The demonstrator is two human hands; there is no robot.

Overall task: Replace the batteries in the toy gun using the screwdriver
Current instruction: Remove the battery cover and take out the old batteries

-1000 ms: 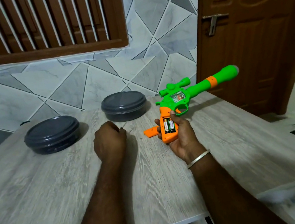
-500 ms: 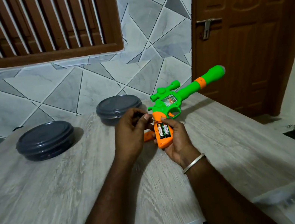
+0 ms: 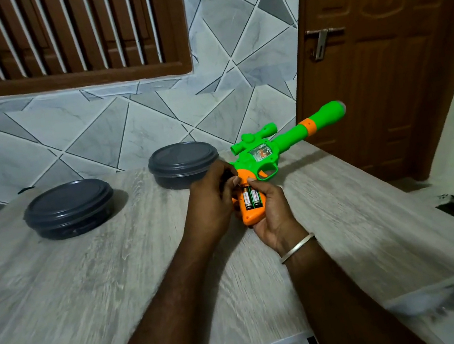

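Clasping toy gun by handle in right grip, compartment open, two batteries seated; curling left grip beside them, perhaps pinching something dark; awaiting cover and screw at least.

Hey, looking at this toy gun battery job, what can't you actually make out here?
Head view only.
Batteries: label print too small to read.
Left hand: curled fingers hide whether it holds anything.
Toy gun: grip's far side covered by right hand.
Dark containers: lids hide contents.
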